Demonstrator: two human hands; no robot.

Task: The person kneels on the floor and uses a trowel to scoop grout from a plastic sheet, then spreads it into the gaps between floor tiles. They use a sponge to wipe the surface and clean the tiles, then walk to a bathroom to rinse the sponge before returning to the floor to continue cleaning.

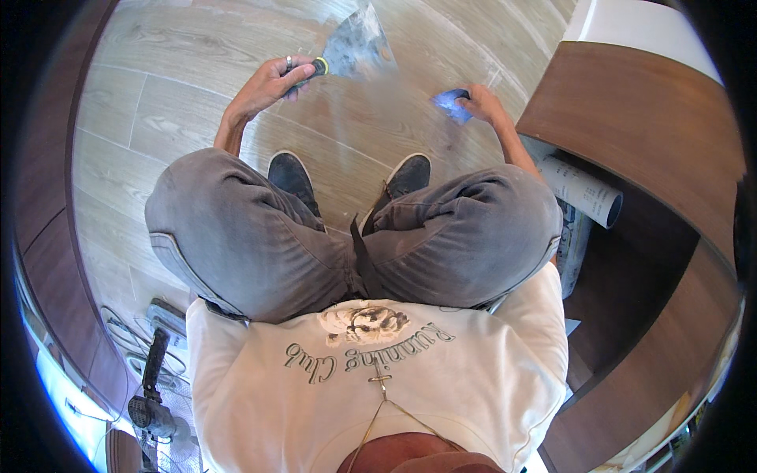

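Observation:
My left hand grips the yellow-ringed dark handle of a wide, smeared metal putty knife, its blade angled up and to the right over the wood-look tile floor. Farther right, my right hand is closed on a smaller blue flat tool, held low at the floor; its edge is slightly blurred. Both hands are beyond my knees and dark shoes, with a hazy, pale-streaked patch of floor between them.
A brown wooden cabinet with an open dark recess stands at the right, holding a white tube and a bag-like item beneath it. A dark wooden front lines the left. At lower left are a fan and tangled cables.

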